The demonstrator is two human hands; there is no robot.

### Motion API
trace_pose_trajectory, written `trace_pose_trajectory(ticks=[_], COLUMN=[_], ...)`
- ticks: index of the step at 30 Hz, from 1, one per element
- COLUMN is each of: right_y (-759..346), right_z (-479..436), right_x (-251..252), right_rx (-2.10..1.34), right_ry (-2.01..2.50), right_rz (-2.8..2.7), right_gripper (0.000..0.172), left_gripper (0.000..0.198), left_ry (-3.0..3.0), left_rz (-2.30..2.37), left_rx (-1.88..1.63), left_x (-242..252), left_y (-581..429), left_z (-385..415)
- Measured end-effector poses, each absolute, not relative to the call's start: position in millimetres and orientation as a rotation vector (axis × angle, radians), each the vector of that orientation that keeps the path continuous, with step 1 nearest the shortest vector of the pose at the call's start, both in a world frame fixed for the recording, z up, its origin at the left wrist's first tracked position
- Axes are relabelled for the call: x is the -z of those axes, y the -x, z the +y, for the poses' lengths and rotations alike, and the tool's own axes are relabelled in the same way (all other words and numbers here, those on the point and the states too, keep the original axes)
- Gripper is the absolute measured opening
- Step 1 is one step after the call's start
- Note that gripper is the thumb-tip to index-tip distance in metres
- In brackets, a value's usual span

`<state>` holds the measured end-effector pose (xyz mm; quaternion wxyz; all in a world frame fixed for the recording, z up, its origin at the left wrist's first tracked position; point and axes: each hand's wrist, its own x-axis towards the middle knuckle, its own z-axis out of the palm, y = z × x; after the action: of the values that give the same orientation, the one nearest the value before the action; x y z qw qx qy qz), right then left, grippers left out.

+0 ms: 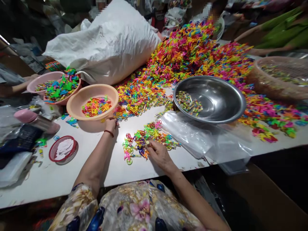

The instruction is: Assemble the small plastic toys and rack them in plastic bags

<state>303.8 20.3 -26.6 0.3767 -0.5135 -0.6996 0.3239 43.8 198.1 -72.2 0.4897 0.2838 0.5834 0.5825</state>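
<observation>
My left hand is by the front right rim of a peach plastic bowl, its fingers curled together; what they hold, if anything, is too small to make out. Small bright plastic pieces lie inside that bowl. My right hand is at the right side of a small pile of colourful plastic pieces, some shaped like little wheels. Its thumb and forefinger are pinched together at the pile, and what is between them is hidden. Short patterned sticks lie among the pieces.
A steel bowl holding short patterned tubes stands right of centre, with clear plastic bags before it. Behind rises a large heap of coloured pieces beside a white sack. Left are a red basket and a pink-capped bottle. Other people sit around.
</observation>
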Motion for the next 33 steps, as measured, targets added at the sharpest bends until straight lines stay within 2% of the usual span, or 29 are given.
trace_pose_trajectory(ticks=[3, 7, 14, 20, 24, 27, 31, 33], right_y=[-296, -278, -249, -238, -235, -236, -235, -234], right_z=[22, 26, 35, 28, 20, 24, 27, 25], right_x=[25, 20, 19, 34, 50, 59, 57, 53], right_rx=[-0.917, -1.029, -1.088, -0.891, -0.652, -0.524, -0.501, -0.547], right_ry=[1.309, 1.255, 1.233, 1.099, 1.015, 0.987, 0.987, 1.012], right_rz=[-1.743, -1.726, -1.621, -1.744, -1.924, -2.008, -2.006, -1.973], right_gripper=[0.03, 0.028, 0.035, 0.03, 0.035, 0.039, 0.04, 0.038], left_gripper=[0.025, 0.021, 0.029, 0.033, 0.036, 0.049, 0.036, 0.038], left_ry=[-0.608, -0.521, -0.538, -0.495, -0.519, -0.431, -0.331, -0.303], left_rz=[1.447, 1.264, 0.952, 0.83, 0.908, 0.927, 0.903, 0.94], left_rx=[-1.44, -1.458, -1.253, -1.104, -1.225, -1.277, -1.244, -1.255], left_x=[70, 55, 36, 29, 37, 45, 47, 44], left_y=[-39, -34, -42, -70, -86, -89, -88, -87], left_z=[166, 122, 68, 38, 32, 39, 44, 42])
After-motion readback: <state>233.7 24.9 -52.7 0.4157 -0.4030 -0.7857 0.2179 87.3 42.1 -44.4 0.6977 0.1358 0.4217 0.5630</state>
